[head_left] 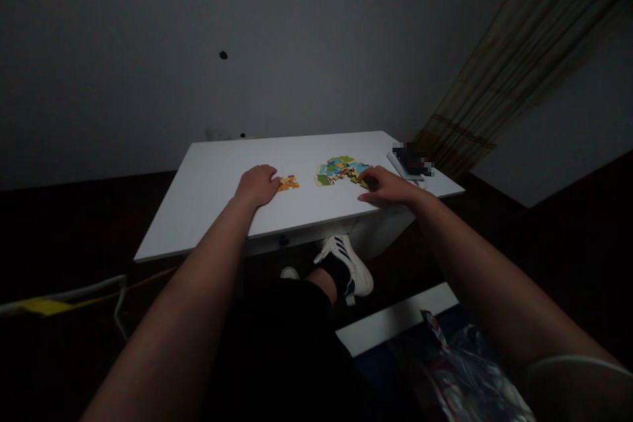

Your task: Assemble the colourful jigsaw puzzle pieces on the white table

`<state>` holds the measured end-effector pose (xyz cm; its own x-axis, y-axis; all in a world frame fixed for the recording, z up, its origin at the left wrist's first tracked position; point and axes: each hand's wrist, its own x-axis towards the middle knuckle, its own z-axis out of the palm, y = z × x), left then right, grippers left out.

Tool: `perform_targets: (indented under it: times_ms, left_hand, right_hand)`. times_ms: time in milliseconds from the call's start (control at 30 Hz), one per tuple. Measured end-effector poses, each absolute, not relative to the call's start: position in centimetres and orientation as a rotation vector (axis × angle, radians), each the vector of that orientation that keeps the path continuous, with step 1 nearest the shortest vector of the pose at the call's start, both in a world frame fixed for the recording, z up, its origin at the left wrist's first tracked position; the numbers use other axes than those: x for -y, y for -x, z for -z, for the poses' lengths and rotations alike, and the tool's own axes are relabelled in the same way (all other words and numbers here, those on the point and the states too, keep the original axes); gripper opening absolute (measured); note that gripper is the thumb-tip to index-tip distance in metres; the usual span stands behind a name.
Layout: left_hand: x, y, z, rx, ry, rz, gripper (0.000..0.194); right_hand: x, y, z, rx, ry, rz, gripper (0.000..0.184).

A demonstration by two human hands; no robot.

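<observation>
Your left hand rests on the table against the orange puzzle pieces, probably steadying them (whether it pinches one, I cannot tell); your right hand, thumb and finger spread, sits beside the mixed pile, seemingly keeping it within reach

Smooth tabletop, matt card-like puzzle pieces, cloth curtain; the plastic bag (all crinkles) looks glossy.
</observation>
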<state>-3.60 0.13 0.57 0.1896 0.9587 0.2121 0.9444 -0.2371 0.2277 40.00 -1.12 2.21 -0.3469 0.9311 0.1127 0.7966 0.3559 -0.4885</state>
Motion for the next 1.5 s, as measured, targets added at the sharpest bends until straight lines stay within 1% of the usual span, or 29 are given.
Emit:
perform_targets:
  times_ms: [100, 167, 233, 367, 400, 467, 567, 700, 800, 867, 900, 933, 1000, 1033, 1067, 1133, 1233, 1267, 1333, 1367, 1500]
  left_hand:
    - [-0.2, 3.6, -0.5, -1.91, -2.383, -0.483, 0.047]
    - [-0.3, 3.7, -0.5, -1.909, -2.381, -0.489, 0.045]
    - [-0.3, 3.7, -0.3, -1.911, -2.383, -0.492, 0.044]
    - [-0.3, 3.8, -0.3, -1.899, -2.399, -0.498, 0.044]
    - [-0.3, 3.8, -0.3, -1.897, -2.401, -0.495, 0.045]
    - [-0.2, 3.7, -0.4, -1.898, -2.399, -0.485, 0.046]
    - [-0.1, 3.7, -0.4, -1.892, -2.398, -0.488, 0.047]
    - [-0.3, 3.7, -0.3, -1.897, -2.398, -0.497, 0.044]
    - [-0.5, 3.8, -0.1, -1.895, -2.405, -0.517, 0.044]
    - [-0.5, 3.9, -0.1, -1.883, -2.411, -0.517, 0.044]
    - [-0.5, 3.9, -0.1, -1.882, -2.409, -0.51, 0.044]
    - [-0.5, 3.9, -0.1, -1.885, -2.405, -0.505, 0.044]
    - [-0.4, 3.9, -0.2, -1.889, -2.396, -0.502, 0.044]
    - [-0.3, 3.9, -0.2, -1.891, -2.396, -0.504, 0.044]
    - [-0.3, 3.8, -0.3, -1.893, -2.4, -0.507, 0.044]
    - [-0.3, 3.8, -0.3, -1.899, -2.409, -0.507, 0.045]
    - [-0.3, 3.8, -0.3, -1.912, -2.409, -0.508, 0.046]
    - [-0.3, 3.8, -0.2, -1.911, -2.407, -0.509, 0.046]
    - [-0.4, 3.8, -0.2, -1.899, -2.407, -0.512, 0.046]
    - [-0.4, 3.8, -0.2, -1.892, -2.405, -0.515, 0.046]
    - [-0.5, 3.9, -0.1, -1.868, -2.386, -0.54, 0.045]
  right_hand:
    - [0.6, -40.3, -1.7, 2.265, 1.555, -0.46, 0.063]
    - [0.0, -40.5, -1.5, 2.217, 1.671, -0.453, 0.07]
    - [-0.6, -40.6, -1.5, 2.152, 1.841, -0.419, 0.086]
    - [-1.3, -40.6, -2.7, 2.106, 2.149, -0.346, 0.13]
    - [-1.4, -40.6, -3.1, 2.124, 2.197, -0.338, 0.139]
    - [-1.5, -40.7, -3.9, 2.19, 2.255, -0.354, 0.152]
    - [-1.2, -41.4, -4.7, 2.299, 2.235, -0.479, 0.159]
    - [-0.3, -42.1, -5.2, 2.331, 2.119, -0.701, 0.162]
    - [0.4, -42.2, -5.5, 2.294, 2.077, -0.79, 0.158]
    - [0.7, -42.1, -5.6, 2.222, 2.072, -0.81, 0.149]
    - [0.7, -42.0, -5.6, 2.164, 2.079, -0.819, 0.141]
    - [0.7, -42.0, -5.5, 2.101, 2.082, -0.826, 0.129]
    - [0.6, -42.0, -5.5, 2.002, 2.065, -0.786, 0.095]
    - [0.5, -41.9, -5.5, 1.984, 2.037, -0.726, 0.078]
    - [0.4, -41.9, -5.4, 1.991, 1.993, -0.65, 0.065]
    - [0.2, -41.5, -5.3, 2.058, 1.86, -0.539, 0.051]
    - [-0.1, -40.3, -5.1, 2.137, 1.642, -0.525, 0.024]
    - [-0.2, -39.8, -5.0, 2.145, 1.6, -0.501, 0.028]
    - [-0.6, -38.4, -4.6, 2.147, 1.582, -0.381, 0.046]
    - [-0.8, -37.6, -4.4, 2.162, 1.592, -0.314, 0.05]
    - [-1.5, -33.9, -3.1, 2.31, 1.61, -0.125, 0.049]
